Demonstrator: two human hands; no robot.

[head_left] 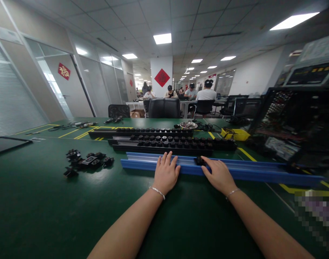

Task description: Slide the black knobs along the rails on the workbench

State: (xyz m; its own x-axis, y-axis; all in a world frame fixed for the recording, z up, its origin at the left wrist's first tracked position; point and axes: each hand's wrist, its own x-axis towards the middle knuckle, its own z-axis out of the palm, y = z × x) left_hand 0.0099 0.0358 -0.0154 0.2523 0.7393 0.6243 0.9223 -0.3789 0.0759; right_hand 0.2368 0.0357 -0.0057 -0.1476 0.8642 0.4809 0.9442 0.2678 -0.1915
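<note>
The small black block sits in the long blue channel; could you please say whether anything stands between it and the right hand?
Nothing visible does: the right hand meets the small black block directly, at its right side.

Green table (45,212), blue rail (140,164), black parts (91,160)

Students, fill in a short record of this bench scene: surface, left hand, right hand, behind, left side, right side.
surface: glossy green tabletop
left hand: spread across the long blue channel-shaped rail
right hand: fingertips at a small black block on the rail
behind: long black rails bearing rows of small dark parts
left side: loose black pieces
right side: shallow yellow tray
</note>
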